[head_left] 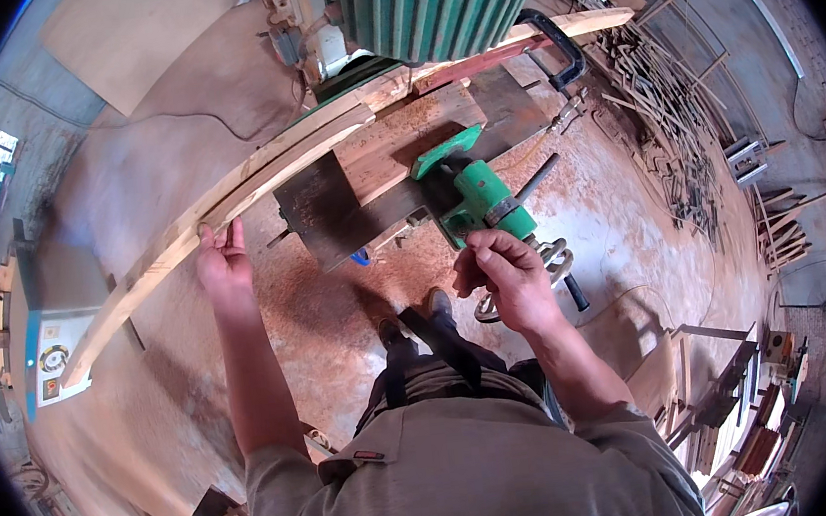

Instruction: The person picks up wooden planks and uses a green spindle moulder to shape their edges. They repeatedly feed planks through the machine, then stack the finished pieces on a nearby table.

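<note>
My left hand (225, 263) pinches the near edge of a long pale wooden strip (287, 168), thumb and fingers together. Beside the strip runs a longer pale board (150, 263) that reaches far left. My right hand (502, 274) is closed just in front of a green machine clamp (494, 197), above a metal handwheel (555, 266). Whatever its curled fingers hold, if anything, is hidden. The clamp's green pressing plate (446, 151) faces a wooden block (402, 145) sprinkled with sawdust on the dark machine table (324, 212).
A ribbed green motor (438, 2) hangs over the work at the top. A black C-clamp (557, 45) grips the wood at the right. Scrap sticks (663, 114) are piled farther right. A cabinet with a dial (55, 357) stands at left. Sawdust covers the floor.
</note>
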`<state>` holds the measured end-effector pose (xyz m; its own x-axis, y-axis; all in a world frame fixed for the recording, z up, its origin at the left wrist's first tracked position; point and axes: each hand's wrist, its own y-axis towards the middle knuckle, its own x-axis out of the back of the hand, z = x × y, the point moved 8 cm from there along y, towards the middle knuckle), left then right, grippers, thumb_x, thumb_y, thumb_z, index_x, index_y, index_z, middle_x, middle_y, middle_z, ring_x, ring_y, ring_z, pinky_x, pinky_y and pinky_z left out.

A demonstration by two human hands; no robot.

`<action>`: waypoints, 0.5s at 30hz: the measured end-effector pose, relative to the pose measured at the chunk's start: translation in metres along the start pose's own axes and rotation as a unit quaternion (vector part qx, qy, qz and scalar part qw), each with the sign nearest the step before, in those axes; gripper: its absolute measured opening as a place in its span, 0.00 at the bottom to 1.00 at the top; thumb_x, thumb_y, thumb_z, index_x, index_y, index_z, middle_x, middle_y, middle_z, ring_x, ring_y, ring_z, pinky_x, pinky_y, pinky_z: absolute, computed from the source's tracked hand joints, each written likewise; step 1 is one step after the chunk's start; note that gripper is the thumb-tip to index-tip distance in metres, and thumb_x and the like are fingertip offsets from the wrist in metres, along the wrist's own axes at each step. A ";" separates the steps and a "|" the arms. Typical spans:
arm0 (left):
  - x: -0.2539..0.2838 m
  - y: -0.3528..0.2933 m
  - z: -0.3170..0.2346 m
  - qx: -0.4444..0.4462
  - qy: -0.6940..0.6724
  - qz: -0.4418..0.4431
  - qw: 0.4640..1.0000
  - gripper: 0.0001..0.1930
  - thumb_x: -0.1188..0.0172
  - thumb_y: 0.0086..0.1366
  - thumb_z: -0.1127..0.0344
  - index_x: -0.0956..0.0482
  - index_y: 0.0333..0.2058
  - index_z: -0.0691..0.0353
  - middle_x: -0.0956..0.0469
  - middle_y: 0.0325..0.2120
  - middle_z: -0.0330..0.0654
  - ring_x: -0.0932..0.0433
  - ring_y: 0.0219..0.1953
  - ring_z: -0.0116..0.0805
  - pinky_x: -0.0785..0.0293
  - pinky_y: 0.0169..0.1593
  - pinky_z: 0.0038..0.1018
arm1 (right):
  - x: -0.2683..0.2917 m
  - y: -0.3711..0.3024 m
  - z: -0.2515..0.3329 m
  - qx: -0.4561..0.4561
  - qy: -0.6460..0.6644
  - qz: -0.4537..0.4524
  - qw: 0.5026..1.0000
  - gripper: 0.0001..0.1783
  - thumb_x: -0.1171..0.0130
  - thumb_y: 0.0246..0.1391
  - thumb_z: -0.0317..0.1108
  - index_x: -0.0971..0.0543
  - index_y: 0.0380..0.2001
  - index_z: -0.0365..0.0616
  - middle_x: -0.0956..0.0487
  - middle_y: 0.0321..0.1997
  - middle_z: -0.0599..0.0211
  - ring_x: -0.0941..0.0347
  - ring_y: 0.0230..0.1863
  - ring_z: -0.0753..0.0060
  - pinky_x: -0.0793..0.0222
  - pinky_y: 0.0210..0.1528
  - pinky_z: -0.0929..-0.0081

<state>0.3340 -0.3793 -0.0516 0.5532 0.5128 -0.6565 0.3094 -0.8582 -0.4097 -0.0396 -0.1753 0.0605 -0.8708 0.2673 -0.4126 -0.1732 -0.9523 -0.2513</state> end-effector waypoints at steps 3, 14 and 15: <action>-0.001 0.010 0.006 -0.006 0.007 -0.004 1.000 0.11 0.52 0.68 0.67 0.33 0.47 0.64 0.26 0.42 0.45 0.24 0.44 0.41 0.25 0.52 0.40 | 0.005 -0.009 0.009 0.017 -0.004 0.015 1.000 0.09 0.51 0.60 0.30 0.26 0.43 0.43 0.23 0.33 0.58 0.24 0.30 0.64 0.27 0.32 0.71; -0.024 0.009 0.066 0.019 0.068 -0.054 0.996 0.12 0.44 0.63 0.71 0.31 0.44 0.67 0.29 0.36 0.43 0.26 0.39 0.37 0.22 0.50 0.39 | 0.025 -0.019 0.037 0.069 -0.066 0.031 0.995 0.10 0.48 0.59 0.30 0.25 0.42 0.41 0.23 0.32 0.57 0.24 0.30 0.66 0.27 0.34 0.70; -0.029 0.006 0.072 0.028 0.085 -0.058 0.994 0.12 0.44 0.63 0.71 0.31 0.44 0.67 0.29 0.35 0.43 0.26 0.39 0.37 0.22 0.50 0.39 | 0.030 -0.019 0.041 0.075 -0.074 0.025 0.994 0.10 0.48 0.59 0.30 0.25 0.42 0.41 0.22 0.32 0.57 0.24 0.30 0.66 0.27 0.34 0.70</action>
<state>0.2638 -0.3978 -0.0807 0.6396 0.5935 -0.4886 0.3385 -0.7881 -0.5141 -0.0810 -0.1550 0.0887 -0.9367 0.2045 -0.2844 -0.1843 -0.9781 -0.0963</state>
